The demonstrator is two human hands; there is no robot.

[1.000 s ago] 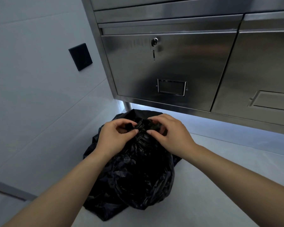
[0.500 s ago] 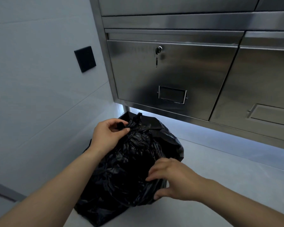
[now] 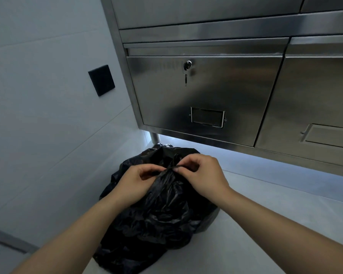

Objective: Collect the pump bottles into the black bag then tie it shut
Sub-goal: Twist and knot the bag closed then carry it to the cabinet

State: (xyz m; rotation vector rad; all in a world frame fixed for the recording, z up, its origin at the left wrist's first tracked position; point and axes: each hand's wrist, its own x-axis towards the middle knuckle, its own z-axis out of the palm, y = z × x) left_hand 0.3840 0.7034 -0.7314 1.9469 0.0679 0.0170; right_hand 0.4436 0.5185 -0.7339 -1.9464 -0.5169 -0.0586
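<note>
A full black bag (image 3: 158, 216) sits on the pale floor in front of me, its plastic crumpled and bulging. Its top is gathered into a bunch between my hands. My left hand (image 3: 135, 184) pinches the gathered plastic from the left. My right hand (image 3: 202, 175) pinches a thin twisted strand of the bag's top from the right, fingertips almost touching those of the left. No pump bottle is visible; whatever is in the bag is hidden by the plastic.
A stainless steel cabinet (image 3: 216, 91) stands just behind the bag, with a key hanging in its lock (image 3: 187, 66) and a thin leg (image 3: 154, 137) by the bag. A black wall plate (image 3: 101, 80) sits on the tiled wall at left. Bare floor (image 3: 265, 210) lies to the right.
My right hand has come back up from the bag's lower right side to its top and taken hold of the plastic there. My view has tilted down a little.
</note>
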